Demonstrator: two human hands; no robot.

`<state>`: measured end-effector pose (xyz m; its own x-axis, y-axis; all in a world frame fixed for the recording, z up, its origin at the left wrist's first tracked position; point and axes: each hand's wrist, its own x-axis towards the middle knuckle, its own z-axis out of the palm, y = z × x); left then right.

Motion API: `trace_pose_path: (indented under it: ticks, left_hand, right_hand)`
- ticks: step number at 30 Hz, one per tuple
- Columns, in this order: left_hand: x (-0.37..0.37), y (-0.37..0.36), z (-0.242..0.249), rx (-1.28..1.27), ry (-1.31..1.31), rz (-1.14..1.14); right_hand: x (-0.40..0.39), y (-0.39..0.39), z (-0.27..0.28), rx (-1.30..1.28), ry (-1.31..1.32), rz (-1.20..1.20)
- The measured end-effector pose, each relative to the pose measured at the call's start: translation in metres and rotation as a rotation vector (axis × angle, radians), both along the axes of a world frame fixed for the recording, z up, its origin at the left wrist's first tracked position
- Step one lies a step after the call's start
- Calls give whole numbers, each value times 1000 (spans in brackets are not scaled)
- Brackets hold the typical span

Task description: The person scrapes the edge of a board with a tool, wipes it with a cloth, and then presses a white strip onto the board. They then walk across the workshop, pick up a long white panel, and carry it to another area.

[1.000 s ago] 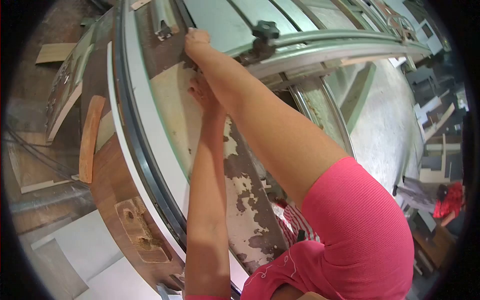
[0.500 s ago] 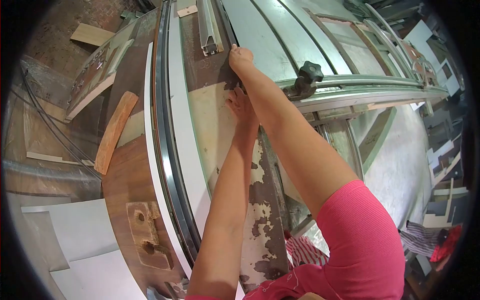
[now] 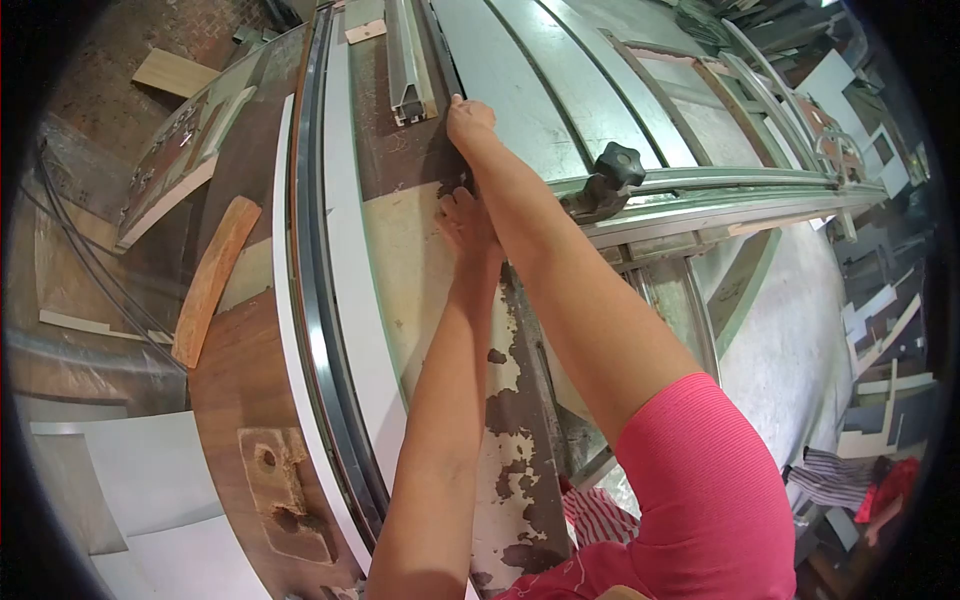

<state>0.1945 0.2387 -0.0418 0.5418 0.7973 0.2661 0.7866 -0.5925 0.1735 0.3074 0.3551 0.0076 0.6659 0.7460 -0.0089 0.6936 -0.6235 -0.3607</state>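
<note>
My right hand (image 3: 471,122) is closed at the dark edge between the brown panel and the pale metal table (image 3: 520,100); what its fingers grip is hidden. Just below it, my left hand (image 3: 466,226) rests on the worn brown and cream board (image 3: 400,250), its fingers bent and slightly apart, holding nothing visible. My right forearm passes close beside my left hand. An aluminium profile (image 3: 407,80) lies ahead and to the left of my right hand. To the right of both hands is a black clamp knob (image 3: 620,164).
A long dark metal rail (image 3: 322,330) and white strips run along the left. Beyond them are a curved wood piece (image 3: 215,285) and a wooden block with holes (image 3: 288,490). A metal fence (image 3: 720,190) crosses on the right. Striped and red cloth (image 3: 840,480) shows at lower right.
The view has shifted slightly, so most of the scene sits a little further left and lower. My left hand's fingers look more bent; my right hand remains at the dark edge.
</note>
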Motion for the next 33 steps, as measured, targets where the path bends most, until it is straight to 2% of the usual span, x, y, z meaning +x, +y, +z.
trace_pose_path:
  ticks: [2, 6, 8, 11, 13, 15, 17, 18, 20, 22, 24, 26, 27, 28, 29, 30, 31, 32, 33]
  left_hand:
    - [0, -2, 2, 3, -31, 23]
    - [-3, -7, 1, 49, -14, 2]
    - [-1, -3, -9, 311, -183, 68]
    - [5, 4, -10, 202, -160, 105]
    - [3, 1, -7, 160, -179, 67]
    - [1, 0, 0, 125, -199, 28]
    - [-1, 0, 0, 135, -621, -37]
    - [-4, 0, 0, 134, -614, -34]
    - [-8, -2, 2, -61, -1045, -170]
    - [-17, -9, 8, -150, -1032, -215]
    - [-24, -18, 15, -237, -1014, -274]
    - [-28, -38, 24, -503, -808, -396]
    - [-33, -46, 27, -513, -803, -398]
    - [-40, -53, 39, -568, -767, -456]
    - [-48, -59, 50, -619, -723, -511]
    - [-49, -54, 32, -599, -719, -441]
    - [-60, -67, 53, -585, -706, -441]
    - [-76, -92, 83, -1034, -907, -313]
    - [-89, -113, 106, -1479, -1099, -164]
  right_hand:
    - [0, 4, 3, -16, 68, -31]
    - [4, 2, 1, -46, -3, 1]
    - [6, 5, -2, -22, -14, 26]
    - [9, 1, -2, -81, -160, 125]
    - [11, -2, 7, -116, -159, 148]
    - [15, -10, 17, -48, -153, 215]
    - [15, -23, 34, -23, -140, 237]
    - [11, -30, 41, 2, -131, 262]
    - [8, -40, 47, 25, -147, 270]
    - [1, -54, 57, 57, -177, 278]
    - [-8, -75, 65, -71, -178, 232]
    - [-1, -91, 58, -85, -209, 242]
    - [2, -102, 52, -100, -222, 256]
    - [3, -115, 53, -94, -97, 264]
    - [-1, -126, 54, -86, -83, 263]
    - [-7, -134, 58, -56, -18, 292]
    - [-10, -140, 62, -24, 44, 322]
    - [-11, -140, 47, 76, 130, 390]
    - [-27, -160, 57, 117, 146, 424]
